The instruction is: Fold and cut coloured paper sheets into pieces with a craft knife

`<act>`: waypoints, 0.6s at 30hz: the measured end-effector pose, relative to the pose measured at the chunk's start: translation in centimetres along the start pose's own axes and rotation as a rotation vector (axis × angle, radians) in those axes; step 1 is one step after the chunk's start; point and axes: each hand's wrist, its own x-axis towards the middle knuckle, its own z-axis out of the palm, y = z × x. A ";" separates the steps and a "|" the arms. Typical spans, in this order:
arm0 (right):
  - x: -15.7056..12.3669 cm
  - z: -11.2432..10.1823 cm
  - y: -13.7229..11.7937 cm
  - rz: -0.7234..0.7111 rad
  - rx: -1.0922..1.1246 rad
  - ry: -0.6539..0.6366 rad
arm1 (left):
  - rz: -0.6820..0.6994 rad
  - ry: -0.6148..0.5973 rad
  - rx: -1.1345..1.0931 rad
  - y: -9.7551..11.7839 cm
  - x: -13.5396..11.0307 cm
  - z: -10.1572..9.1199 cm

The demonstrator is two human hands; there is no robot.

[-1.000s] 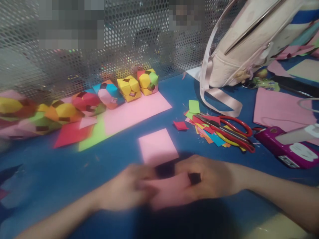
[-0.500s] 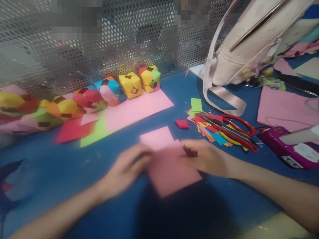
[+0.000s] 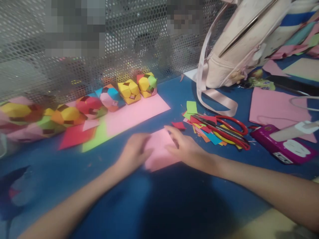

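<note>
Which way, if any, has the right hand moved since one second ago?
Yes: the right hand is farther forward and slightly left, closer to the small red scrap.

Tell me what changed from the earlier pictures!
The left hand and right hand moved the pink paper away from the person, over where another square lay, which no longer shows separately. Both hands still hold the paper. The bag and yellow ball stayed put.
</note>
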 end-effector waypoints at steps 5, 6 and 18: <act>0.0 0.1 0.4 -0.058 0.045 0.077 | -0.026 0.067 -0.056 -0.1 -0.1 0.3; 0.0 0.1 0.5 -0.068 0.058 0.095 | -0.036 0.078 -0.076 -0.1 -0.2 0.3; -1.0 -0.8 -0.6 -0.215 0.231 0.202 | -0.127 0.393 -0.574 2.6 -0.5 -2.3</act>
